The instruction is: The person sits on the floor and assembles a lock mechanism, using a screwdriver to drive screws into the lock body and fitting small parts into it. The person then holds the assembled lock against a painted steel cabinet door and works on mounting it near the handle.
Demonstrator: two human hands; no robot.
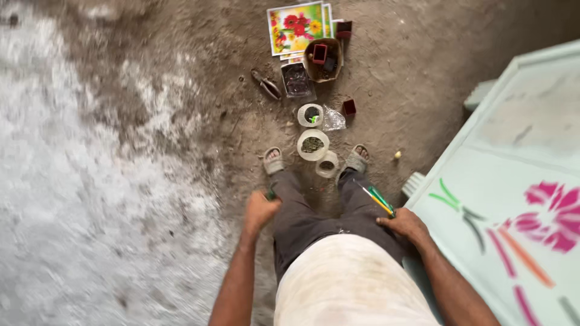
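Down on the dirt floor, between two sandalled feet, sit three round white tubs, one above the other, holding dark stuff. Left hand hangs at the thigh, curled into a fist around something small and green; what it is, I cannot tell. Right hand rests by the right hip, fingers closed on thin brushes, green and yellow, pointing up and left. Just beside that hand stands a pale green painted panel with pink petals and green strokes. Farther off lie flower pictures, a brown bowl with a red pot inside, and pliers.
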